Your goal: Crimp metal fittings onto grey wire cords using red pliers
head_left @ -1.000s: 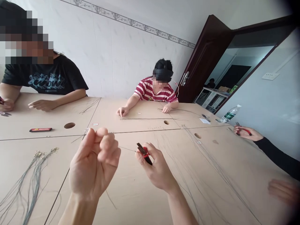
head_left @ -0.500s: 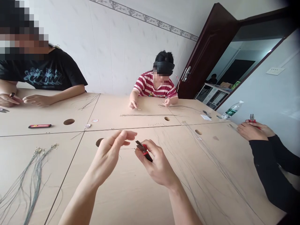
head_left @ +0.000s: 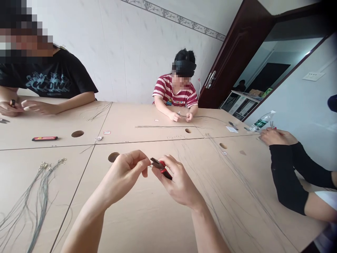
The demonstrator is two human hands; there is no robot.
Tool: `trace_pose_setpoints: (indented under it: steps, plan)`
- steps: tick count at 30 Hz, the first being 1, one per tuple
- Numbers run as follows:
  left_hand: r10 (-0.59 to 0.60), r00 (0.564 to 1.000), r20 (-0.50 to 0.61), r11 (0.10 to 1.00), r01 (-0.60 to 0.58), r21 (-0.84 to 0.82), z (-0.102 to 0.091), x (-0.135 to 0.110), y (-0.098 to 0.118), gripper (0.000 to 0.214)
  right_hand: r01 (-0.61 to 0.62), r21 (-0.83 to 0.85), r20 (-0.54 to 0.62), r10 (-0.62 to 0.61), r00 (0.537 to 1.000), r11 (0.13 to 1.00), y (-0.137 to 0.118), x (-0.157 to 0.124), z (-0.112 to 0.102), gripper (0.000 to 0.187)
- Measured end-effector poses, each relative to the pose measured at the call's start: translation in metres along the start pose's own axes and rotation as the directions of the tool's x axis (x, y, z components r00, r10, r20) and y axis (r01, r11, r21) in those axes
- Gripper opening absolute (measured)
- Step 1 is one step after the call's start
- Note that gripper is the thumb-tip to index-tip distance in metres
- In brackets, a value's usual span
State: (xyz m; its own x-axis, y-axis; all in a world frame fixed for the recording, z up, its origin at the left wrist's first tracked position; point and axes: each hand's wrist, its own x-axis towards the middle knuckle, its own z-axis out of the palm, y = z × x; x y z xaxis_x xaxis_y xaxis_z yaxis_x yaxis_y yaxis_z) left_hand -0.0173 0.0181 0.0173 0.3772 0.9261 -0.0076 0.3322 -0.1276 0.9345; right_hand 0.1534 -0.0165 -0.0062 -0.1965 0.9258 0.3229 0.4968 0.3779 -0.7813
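My right hand (head_left: 175, 177) is wrapped round a pair of pliers (head_left: 166, 173) with red and black handles, the dark jaws pointing up and left. Right by the jaw tips, my left hand (head_left: 131, 167) is closed in a pinch; whatever lies between its fingertips is too small to make out. A short bit of thin cord shows between the two hands. To the left lies a bundle of thin grey cords (head_left: 43, 198) with small metal ends (head_left: 48, 164). More loose grey cords (head_left: 238, 175) stretch across the table on the right.
Opposite, a person in a striped shirt (head_left: 175, 91) handles cords; one in black (head_left: 52, 77) sits at left. At right, another person's hands (head_left: 279, 136) hold pliers. On the table (head_left: 147, 218) are a red-and-black case (head_left: 44, 138), a water bottle (head_left: 263, 121) and round holes.
My left hand has closed from loosely spread fingers into a pinch beside the plier jaws. The person opposite has brought both hands together, and the arms at right have shifted left.
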Motion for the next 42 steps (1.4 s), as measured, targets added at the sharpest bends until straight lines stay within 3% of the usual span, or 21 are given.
trace_pose_setpoints:
  steps: [9,29,42]
  plan:
    - [-0.005,0.997,0.083,1.0,0.004,0.019,-0.0004,-0.0013,-0.0019,0.03,-0.013,-0.025,-0.02,0.013,1.0,1.0,0.0008,-0.0004,-0.0009,0.014]
    - [-0.038,0.995,0.09,0.999,0.035,0.029,-0.003,-0.0004,-0.0001,0.027,0.001,-0.016,-0.02,-0.001,1.0,1.0,0.0033,0.0003,-0.001,0.011]
    - [0.02,0.992,0.125,1.0,-0.022,0.016,-0.0032,0.0015,-0.0063,0.017,0.024,-0.036,-0.04,-0.026,0.999,0.999,0.0042,-0.0005,-0.0005,0.011]
